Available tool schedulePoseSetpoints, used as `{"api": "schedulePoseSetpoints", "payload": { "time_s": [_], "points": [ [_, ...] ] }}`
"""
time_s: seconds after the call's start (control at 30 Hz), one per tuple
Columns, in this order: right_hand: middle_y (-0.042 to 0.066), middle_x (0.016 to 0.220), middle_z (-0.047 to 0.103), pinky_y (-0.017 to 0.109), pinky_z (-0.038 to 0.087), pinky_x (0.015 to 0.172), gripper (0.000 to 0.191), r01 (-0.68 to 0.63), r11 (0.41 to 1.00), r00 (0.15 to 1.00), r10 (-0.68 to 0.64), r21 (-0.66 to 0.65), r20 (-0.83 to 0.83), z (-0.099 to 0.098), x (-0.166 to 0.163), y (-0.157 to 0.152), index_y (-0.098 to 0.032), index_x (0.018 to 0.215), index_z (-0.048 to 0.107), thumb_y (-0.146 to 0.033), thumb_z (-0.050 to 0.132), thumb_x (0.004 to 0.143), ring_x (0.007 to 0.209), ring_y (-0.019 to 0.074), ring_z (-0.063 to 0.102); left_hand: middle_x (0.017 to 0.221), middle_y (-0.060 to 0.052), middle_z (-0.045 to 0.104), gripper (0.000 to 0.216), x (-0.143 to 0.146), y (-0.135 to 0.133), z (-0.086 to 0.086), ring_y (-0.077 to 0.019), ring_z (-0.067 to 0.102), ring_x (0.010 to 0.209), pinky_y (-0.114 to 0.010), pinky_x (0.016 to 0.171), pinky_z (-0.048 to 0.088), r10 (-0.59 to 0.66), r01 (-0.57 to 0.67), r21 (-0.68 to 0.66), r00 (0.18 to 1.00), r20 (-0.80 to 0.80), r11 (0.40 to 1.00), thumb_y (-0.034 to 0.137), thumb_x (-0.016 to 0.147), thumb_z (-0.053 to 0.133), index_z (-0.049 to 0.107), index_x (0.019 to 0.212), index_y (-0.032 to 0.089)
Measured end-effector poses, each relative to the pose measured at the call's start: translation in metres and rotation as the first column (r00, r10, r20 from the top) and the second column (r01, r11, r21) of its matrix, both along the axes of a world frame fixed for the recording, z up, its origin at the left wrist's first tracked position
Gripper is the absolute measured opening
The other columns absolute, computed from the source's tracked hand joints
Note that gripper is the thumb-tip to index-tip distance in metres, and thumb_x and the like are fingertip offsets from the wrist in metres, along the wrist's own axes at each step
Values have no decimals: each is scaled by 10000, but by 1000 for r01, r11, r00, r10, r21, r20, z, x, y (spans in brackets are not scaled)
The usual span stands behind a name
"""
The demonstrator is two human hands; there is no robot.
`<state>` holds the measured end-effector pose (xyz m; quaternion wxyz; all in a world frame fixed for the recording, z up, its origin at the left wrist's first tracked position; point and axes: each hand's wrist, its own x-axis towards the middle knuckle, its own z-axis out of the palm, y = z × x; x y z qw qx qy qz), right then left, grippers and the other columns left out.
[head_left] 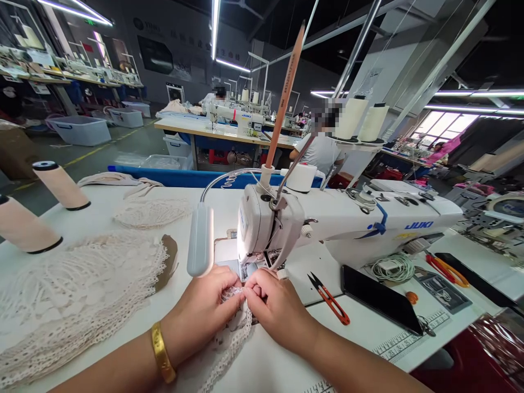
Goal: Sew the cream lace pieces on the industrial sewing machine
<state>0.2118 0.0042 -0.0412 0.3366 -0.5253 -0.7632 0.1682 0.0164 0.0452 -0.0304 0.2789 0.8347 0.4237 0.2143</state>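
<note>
Just in front of the presser foot of a white sewing machine [262, 229], my two hands meet over a strip of white lace [233, 349]. My left hand [204, 300], with a gold bracelet [162, 352] at its wrist, pinches the lace between thumb and fingers. Fingers curled, my right hand [278, 311] grips the lace edge right beside it. From between the hands the lace hangs down toward me across the table. The fingertips partly hide the needle area. A lit lamp [200, 240] shines on this spot from the left.
Stacked lace pieces [82, 295] and thread cones [61, 185] lie at left. At right are orange thread snips [329, 297], a black phone [380, 297], a coiled cord [393, 267] and scissors [446, 269]. A pencil [286, 98] stands on the machine head. A person [321, 150] sits beyond.
</note>
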Motion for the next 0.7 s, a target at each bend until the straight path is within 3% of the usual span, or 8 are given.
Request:
{"api": "schedulePoseSetpoints", "payload": {
  "time_s": [0.1,0.17,0.27,0.4,0.53,0.7],
  "points": [
    [-20,714,620,291,371,655,181,66,998,991,-64,-8,115,-5,-2,3,-237,826,507,-132,561,962,707,189,577,842,-41,642,236,3,-1,-1,-217,569,749,-344,711,443,35,-24,177,998,-61,984,360,952,516,578,777,215],
    [-13,724,635,294,350,636,157,101,995,982,-99,-5,159,-8,-3,4,-236,856,517,-141,571,968,706,200,574,942,-63,661,144,4,-3,-2,-240,588,811,-369,751,443,85,-60,350,995,-58,935,300,944,532,630,890,209],
    [-4,775,666,293,338,622,119,106,994,978,-107,16,180,-11,-2,5,-237,907,550,-146,576,979,702,200,563,898,-50,671,222,2,-6,-5,-226,578,802,-364,760,417,7,46,523,995,-99,851,171,988,481,634,833,212],
    [0,875,692,291,338,625,147,23,996,983,-38,87,179,-10,3,4,-240,918,610,-113,570,981,696,179,532,818,-35,686,384,-2,-10,-7,-188,567,712,-362,738,406,-135,220,552,972,-191,804,84,1045,395,637,769,197],
    [10,886,669,301,336,621,240,-105,986,967,72,127,244,-5,11,0,-234,888,656,-64,514,980,645,164,466,866,-44,709,377,-4,-10,-3,-202,609,760,-377,753,420,-139,227,513,969,-204,828,111,1071,403,712,872,193],
    [31,922,681,314,347,621,260,-119,985,954,78,125,289,-3,17,-2,-214,899,666,-36,489,966,637,166,443,883,-39,724,354,-5,-7,-1,-207,643,788,-370,766,437,-142,219,477,971,-192,851,151,1094,406,746,1007,202]
  ]
}}
